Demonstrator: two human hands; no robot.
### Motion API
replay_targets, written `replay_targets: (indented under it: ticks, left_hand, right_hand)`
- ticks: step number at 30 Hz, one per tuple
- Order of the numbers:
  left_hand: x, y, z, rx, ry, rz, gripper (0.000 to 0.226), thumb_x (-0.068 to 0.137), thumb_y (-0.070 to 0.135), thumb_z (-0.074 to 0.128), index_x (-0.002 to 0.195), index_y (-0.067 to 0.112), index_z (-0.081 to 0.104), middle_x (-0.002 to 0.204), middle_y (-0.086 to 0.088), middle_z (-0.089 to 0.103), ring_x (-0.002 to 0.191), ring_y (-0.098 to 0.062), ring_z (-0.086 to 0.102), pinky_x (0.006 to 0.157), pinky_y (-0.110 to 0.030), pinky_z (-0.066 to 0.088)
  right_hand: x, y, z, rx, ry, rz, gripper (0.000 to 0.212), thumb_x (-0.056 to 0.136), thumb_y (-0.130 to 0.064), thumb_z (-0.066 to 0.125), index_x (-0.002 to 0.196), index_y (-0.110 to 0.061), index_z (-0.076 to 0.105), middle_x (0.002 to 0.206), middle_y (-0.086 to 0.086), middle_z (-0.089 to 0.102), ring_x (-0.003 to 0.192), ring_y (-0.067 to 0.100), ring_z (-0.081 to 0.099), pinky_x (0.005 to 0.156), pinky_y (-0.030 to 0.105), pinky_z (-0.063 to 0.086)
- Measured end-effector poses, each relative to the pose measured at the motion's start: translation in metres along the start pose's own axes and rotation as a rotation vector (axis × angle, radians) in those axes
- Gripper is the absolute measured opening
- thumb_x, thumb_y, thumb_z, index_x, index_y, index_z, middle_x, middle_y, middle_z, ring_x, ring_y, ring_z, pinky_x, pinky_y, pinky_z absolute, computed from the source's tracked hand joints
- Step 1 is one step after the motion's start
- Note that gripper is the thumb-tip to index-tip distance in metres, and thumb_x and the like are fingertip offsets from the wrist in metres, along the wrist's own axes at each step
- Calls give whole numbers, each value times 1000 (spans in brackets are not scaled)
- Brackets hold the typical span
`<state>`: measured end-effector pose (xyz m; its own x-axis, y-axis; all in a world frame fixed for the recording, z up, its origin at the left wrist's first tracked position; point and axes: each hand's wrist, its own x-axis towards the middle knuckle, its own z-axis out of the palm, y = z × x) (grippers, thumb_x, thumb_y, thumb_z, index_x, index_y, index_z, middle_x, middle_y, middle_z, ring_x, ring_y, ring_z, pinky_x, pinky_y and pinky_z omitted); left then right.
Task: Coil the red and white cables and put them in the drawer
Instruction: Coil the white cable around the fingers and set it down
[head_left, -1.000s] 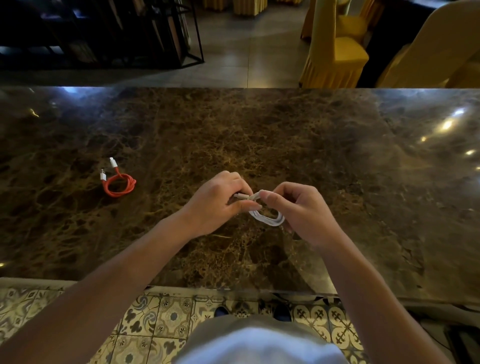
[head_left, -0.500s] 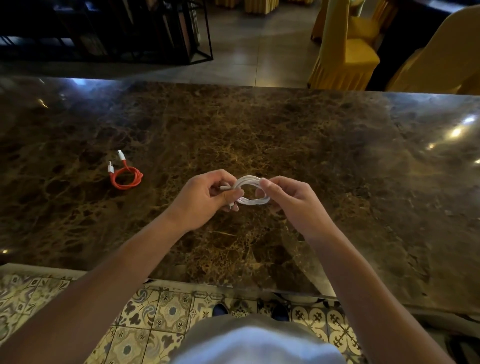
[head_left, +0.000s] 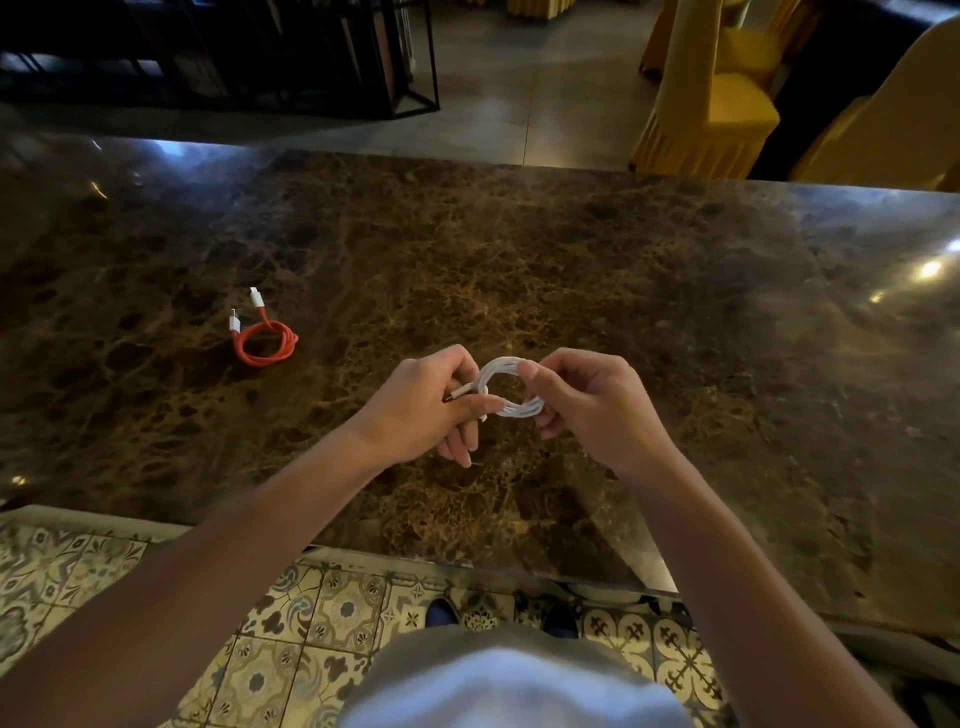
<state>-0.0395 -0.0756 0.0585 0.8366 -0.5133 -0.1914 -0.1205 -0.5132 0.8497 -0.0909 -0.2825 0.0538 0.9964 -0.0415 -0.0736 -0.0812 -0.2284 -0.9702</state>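
A white cable (head_left: 506, 366) is wound into a small round coil and held just above the brown marble table (head_left: 623, 291). My left hand (head_left: 426, 410) pinches the coil's left side, with a plug end poking out between the fingers. My right hand (head_left: 592, 410) grips the coil's right side. The red cable (head_left: 265, 340) lies coiled on the table to the left, its two white plugs pointing away from me. No drawer is in view.
Yellow-covered chairs (head_left: 711, 104) stand beyond the table's far edge on the right. A black metal rack (head_left: 332, 57) stands at the back left. Patterned floor tiles (head_left: 322, 613) show below the table's near edge.
The white coil has turned from lying nearly flat between my hands to standing up as an open ring. Both hands kept hold of it. The red cable has not moved.
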Motion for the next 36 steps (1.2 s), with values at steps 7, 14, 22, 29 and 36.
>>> replay_targets:
  ticks: [7, 14, 22, 29, 36]
  left_hand:
    - [-2, -12, -4, -90, 162, -11, 26, 90, 35, 74, 104, 15, 64, 87, -1, 77, 79, -15, 76, 71, -30, 62]
    - [-27, -43, -39, -461, 283, -126, 37, 89, 30, 73, 120, 11, 65, 96, -11, 78, 90, -25, 77, 78, -34, 62]
    - [-59, -98, -84, -326, 501, -214, 34, 92, 34, 73, 123, 22, 65, 103, -2, 76, 92, -17, 76, 71, -25, 60]
    - [-64, -151, -113, -102, 618, -339, 35, 89, 45, 76, 118, 29, 66, 105, 10, 71, 99, -9, 68, 85, -35, 61]
    - [-57, -167, -127, 69, 600, -381, 32, 90, 47, 74, 112, 25, 66, 95, 13, 68, 86, -1, 66, 70, -19, 49]
  right_hand:
    - [9, 2, 6, 137, -29, 74, 29, 99, -34, 66, 89, -9, 76, 76, 8, 74, 67, 22, 70, 62, 39, 60]
    - [43, -11, 56, 88, -141, 40, 18, 100, -30, 67, 111, -19, 74, 88, 6, 78, 74, 23, 76, 65, 41, 63]
    - [89, -7, 149, -46, -302, 90, 15, 102, -30, 65, 109, -19, 73, 91, 5, 80, 76, 23, 77, 65, 39, 65]
    - [115, -4, 205, -327, -325, 84, 18, 103, -34, 63, 108, -20, 73, 80, -6, 72, 64, 10, 69, 51, 21, 53]
    - [133, 0, 230, -507, -251, -7, 17, 99, -39, 67, 109, -25, 71, 91, -9, 72, 78, 10, 70, 75, 37, 64]
